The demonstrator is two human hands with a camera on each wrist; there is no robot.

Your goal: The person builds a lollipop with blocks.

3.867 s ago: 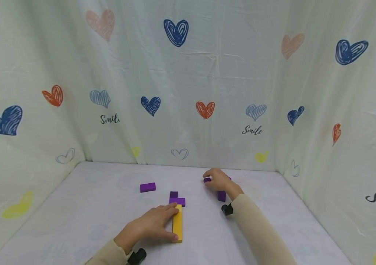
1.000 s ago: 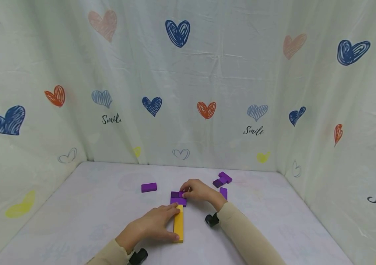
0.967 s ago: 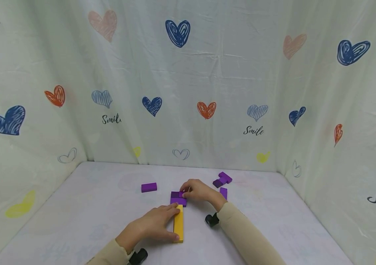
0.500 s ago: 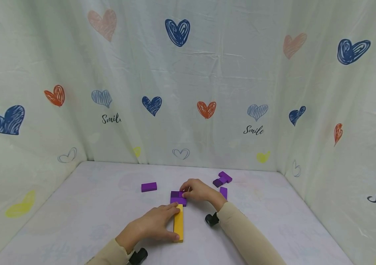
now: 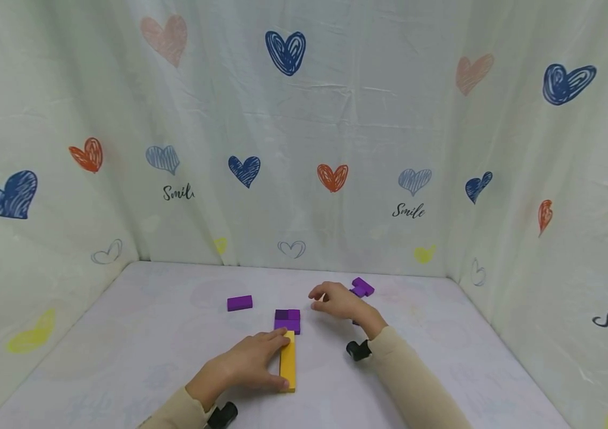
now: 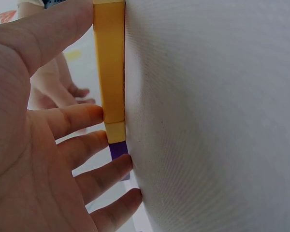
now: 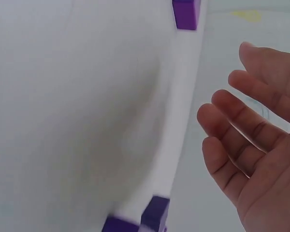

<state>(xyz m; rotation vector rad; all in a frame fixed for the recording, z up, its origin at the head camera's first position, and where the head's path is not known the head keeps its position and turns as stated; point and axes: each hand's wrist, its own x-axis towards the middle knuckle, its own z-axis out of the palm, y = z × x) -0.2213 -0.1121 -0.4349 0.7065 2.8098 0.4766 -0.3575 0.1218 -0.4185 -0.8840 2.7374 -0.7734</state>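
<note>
My left hand (image 5: 250,360) lies beside a long yellow block (image 5: 287,363), its thumb at the near end and a forefinger at the far end. The left wrist view shows fairly straight fingers touching the block's edge, with a seam near its far end. Just beyond stands a group of purple blocks (image 5: 287,326), two small tops in a row behind a wider one. My right hand (image 5: 338,301) hovers to the right of this group, fingers loosely bent and nothing between them. In the right wrist view that hand (image 7: 261,130) is apart from the purple blocks (image 7: 154,212).
A single purple block (image 5: 239,303) lies to the left on the white table (image 5: 137,333). Behind the right hand, another purple group (image 5: 362,287) shows partly, and a further purple piece is mostly hidden by that hand. A white curtain (image 5: 304,214) with hearts surrounds the table.
My right hand brought a small purple block from the right side to the centre group, let go of it there and has drawn back to the right. The left hand stays put.
</note>
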